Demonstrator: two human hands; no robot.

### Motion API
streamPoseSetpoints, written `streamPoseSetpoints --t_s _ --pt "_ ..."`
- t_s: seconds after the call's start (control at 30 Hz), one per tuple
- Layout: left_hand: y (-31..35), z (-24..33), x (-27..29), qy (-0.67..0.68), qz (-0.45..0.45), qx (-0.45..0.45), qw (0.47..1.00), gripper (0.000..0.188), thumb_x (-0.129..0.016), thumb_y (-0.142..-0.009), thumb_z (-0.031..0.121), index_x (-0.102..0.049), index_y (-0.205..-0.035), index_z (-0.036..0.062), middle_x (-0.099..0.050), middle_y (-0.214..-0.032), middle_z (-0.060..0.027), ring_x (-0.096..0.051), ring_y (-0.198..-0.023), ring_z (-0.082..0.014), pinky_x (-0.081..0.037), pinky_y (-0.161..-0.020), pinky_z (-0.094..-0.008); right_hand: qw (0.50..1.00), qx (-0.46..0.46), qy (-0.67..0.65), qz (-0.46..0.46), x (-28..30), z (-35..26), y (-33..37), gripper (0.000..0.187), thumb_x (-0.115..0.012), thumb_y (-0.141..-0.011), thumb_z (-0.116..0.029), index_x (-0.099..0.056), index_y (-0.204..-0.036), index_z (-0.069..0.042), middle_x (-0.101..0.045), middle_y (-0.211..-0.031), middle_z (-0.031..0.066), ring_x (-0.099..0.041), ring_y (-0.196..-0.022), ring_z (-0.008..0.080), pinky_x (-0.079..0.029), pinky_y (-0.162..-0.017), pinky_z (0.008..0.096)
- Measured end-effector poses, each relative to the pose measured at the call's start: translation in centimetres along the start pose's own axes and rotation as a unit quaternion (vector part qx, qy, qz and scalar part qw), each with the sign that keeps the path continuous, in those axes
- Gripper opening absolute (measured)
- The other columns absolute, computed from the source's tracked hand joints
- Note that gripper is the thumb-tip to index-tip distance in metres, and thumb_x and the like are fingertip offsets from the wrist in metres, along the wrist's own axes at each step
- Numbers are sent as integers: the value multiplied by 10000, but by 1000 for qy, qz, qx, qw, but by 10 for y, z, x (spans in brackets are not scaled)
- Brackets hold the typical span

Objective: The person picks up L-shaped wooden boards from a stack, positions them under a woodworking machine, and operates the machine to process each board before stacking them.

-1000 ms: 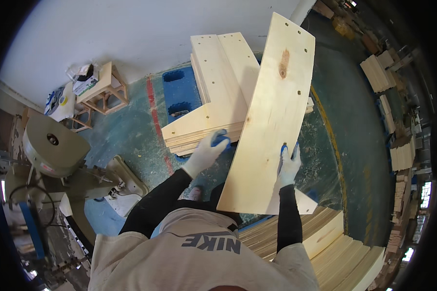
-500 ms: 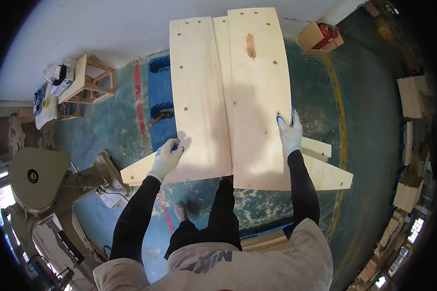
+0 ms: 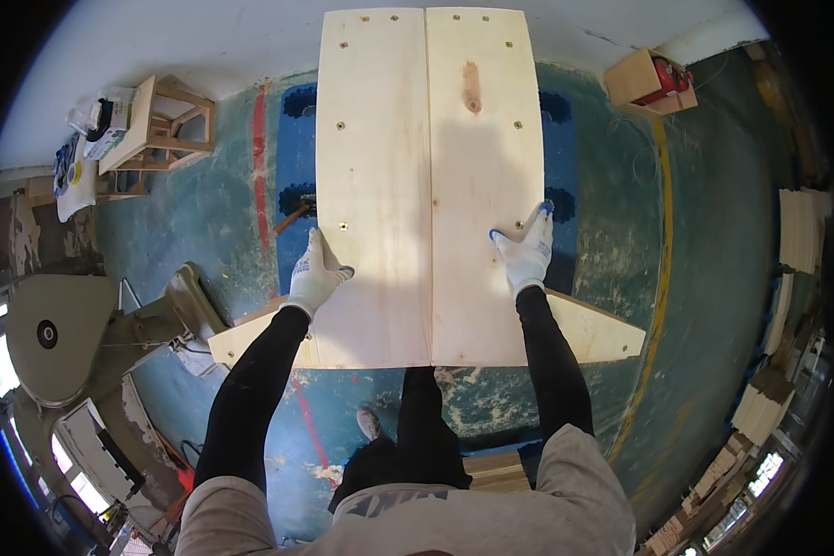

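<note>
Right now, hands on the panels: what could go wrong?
1. Left hand and right hand sit at opposite outer edges; uneven pressure might skew the seam between left panel and right panel.
2. The wood-handled tool lies close to the left hand and could get knocked.
3. The right tapered end juts past the pallet; a leg might catch it.

Dark lettering [image 3: 400,501], foreshortened past reading, lies near the upper edge of the grey shirt [image 3: 491,519], and blue print [image 3: 302,267] too small to read marks the gloves on the left hand [image 3: 314,280] and right hand [image 3: 526,256].
</note>
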State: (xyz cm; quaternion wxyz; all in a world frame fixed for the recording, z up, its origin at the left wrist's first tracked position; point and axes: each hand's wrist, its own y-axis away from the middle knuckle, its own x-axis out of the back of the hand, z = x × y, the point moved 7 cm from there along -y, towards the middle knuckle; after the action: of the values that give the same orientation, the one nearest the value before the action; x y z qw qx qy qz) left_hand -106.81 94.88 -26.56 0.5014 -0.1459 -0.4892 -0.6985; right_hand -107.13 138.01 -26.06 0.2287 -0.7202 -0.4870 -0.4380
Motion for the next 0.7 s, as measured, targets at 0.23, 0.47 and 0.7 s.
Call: streamPoseSetpoints --t_s 0.23,0.47,0.7 --pt "55 -9 8 -83 160 -59 982 912 -755 -836 387 -342 -1511 -67 -460 -1472 -324 -465 -1376 -424 -400 -1129 -461 993 85 51 65 13 -55 20 875 -819 -753 -416 -455 -1445 -23 -397 -1505 304 -340 -1430 449 -291 -1200 481" --pt "341 -76 -19 236 197 1 952 498 -701 -898 288 -583 -1329 68 -648 -1227 -183 -623 -1136 -372 -508 -967 -435 897 120 -399 -150 3 -119 203 451 -643 -1011 -155 -505 -1399 30 -564 -1376 185 -575 -1203 269 -517 -1000 368" --pt "717 -255 -164 346 461 397 714 438 -675 -878 283 -623 -1225 20 -656 -1199 -205 -620 -1143 -379 -495 -983 -444 740 211 -125 -626 -87 -223 525 326 -591 -1038 -148 -561 -1328 -2 -624 -1204 91 -629 -1024 168 -530 -907 326"
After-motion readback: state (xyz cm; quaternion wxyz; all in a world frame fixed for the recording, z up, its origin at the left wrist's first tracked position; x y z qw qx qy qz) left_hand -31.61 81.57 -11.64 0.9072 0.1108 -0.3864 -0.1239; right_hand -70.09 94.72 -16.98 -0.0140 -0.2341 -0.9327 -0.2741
